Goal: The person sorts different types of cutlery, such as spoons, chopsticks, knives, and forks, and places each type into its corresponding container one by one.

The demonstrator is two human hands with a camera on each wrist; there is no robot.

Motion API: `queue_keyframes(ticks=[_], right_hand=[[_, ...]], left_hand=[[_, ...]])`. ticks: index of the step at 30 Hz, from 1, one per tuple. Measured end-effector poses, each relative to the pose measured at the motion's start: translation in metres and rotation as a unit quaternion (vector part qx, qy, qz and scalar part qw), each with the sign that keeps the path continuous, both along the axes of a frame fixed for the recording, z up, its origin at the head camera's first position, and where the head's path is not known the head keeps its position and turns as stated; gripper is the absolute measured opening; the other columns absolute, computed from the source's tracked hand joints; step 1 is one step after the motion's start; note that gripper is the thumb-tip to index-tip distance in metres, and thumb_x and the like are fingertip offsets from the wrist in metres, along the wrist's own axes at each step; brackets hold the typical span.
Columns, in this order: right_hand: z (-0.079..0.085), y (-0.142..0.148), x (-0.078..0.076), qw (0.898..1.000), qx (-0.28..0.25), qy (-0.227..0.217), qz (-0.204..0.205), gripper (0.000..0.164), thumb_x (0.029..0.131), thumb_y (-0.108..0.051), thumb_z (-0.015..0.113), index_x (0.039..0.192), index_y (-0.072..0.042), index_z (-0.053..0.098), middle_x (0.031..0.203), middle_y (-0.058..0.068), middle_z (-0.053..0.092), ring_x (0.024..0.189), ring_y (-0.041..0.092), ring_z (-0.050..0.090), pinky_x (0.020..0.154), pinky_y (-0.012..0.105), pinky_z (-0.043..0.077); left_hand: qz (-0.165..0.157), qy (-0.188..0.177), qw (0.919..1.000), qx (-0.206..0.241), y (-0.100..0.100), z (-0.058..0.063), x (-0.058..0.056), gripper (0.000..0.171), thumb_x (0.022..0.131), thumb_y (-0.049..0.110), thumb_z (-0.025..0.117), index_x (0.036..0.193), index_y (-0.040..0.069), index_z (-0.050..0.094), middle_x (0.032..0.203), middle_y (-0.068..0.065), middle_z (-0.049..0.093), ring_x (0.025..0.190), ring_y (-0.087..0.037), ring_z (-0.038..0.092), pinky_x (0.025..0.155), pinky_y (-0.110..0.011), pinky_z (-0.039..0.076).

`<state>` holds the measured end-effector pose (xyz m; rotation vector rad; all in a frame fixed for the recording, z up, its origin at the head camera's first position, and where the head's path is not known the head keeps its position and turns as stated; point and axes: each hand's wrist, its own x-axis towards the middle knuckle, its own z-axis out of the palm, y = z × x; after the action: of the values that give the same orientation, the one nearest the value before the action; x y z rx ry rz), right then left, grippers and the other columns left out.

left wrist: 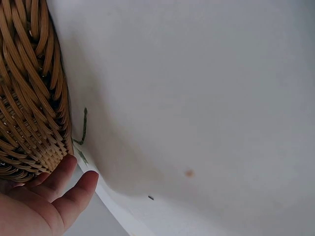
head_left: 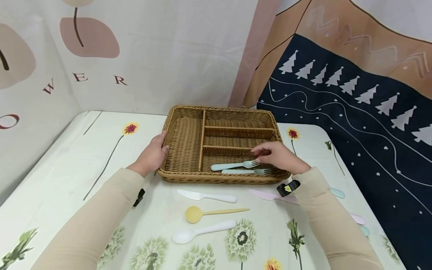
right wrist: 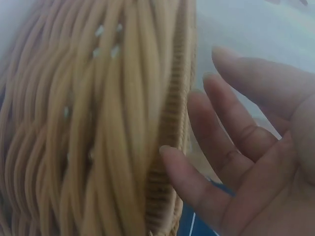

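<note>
A brown wicker cutlery basket (head_left: 183, 144) with dividers stands toward the back of the table. My left hand (head_left: 152, 154) grips its left side at the rim; in the left wrist view the fingers (left wrist: 62, 177) lie against the outer weave. Over the front right compartment hangs my right hand (head_left: 278, 154), fingers loosely bent, with no object between them in the right wrist view. Just below its fingertips lies a light blue fork (head_left: 229, 165). Another light blue fork (head_left: 239, 171) lies beside it, nearer the front wall.
In front of the basket lie a white knife (head_left: 207, 196), a yellow spoon (head_left: 216, 212), a white spoon (head_left: 204, 231) and a pink knife (head_left: 266, 195) partly behind the right wrist. Blue handles (head_left: 337, 193) and a pink handle (head_left: 358, 219) show past the right sleeve. Fabric hangs behind the table.
</note>
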<state>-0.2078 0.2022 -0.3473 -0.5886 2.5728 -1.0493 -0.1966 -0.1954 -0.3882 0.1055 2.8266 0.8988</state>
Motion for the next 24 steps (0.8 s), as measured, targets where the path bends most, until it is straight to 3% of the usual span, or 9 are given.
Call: queue_keyframes(ticks=[5,12,24], right_hand=[[0.002,0.012,0.003,0.999,-0.013,0.015,-0.025,0.033,0.089,-0.006,0.068,0.121,0.003,0.064,0.111,0.021,0.066,0.099,0.027,0.063,0.078,0.027,0.055],[0.005,0.026,0.01,0.997,-0.033,0.0,-0.066,0.035,0.091,-0.011,0.067,0.124,0.0,0.063,0.117,0.021,0.063,0.102,0.026,0.06,0.078,0.022,0.053],[0.004,0.05,0.024,0.993,-0.049,0.008,-0.109,0.034,0.093,-0.013,0.065,0.125,-0.001,0.062,0.118,0.022,0.062,0.096,0.008,0.059,0.078,0.021,0.052]], left_hand=[[0.002,-0.004,1.0,0.003,-0.001,-0.002,-0.001,0.06,0.105,0.016,0.029,0.154,-0.001,-0.003,0.157,-0.028,0.007,0.143,-0.045,0.014,0.115,-0.058,0.017],[0.002,-0.006,1.0,0.007,-0.001,-0.002,-0.001,0.06,0.105,0.016,0.029,0.154,0.0,-0.003,0.157,-0.028,0.007,0.143,-0.045,0.014,0.115,-0.057,0.016],[0.001,-0.006,1.0,0.008,-0.002,-0.003,-0.003,0.061,0.106,0.017,0.029,0.154,0.001,-0.005,0.157,-0.027,0.007,0.143,-0.045,0.014,0.115,-0.058,0.017]])
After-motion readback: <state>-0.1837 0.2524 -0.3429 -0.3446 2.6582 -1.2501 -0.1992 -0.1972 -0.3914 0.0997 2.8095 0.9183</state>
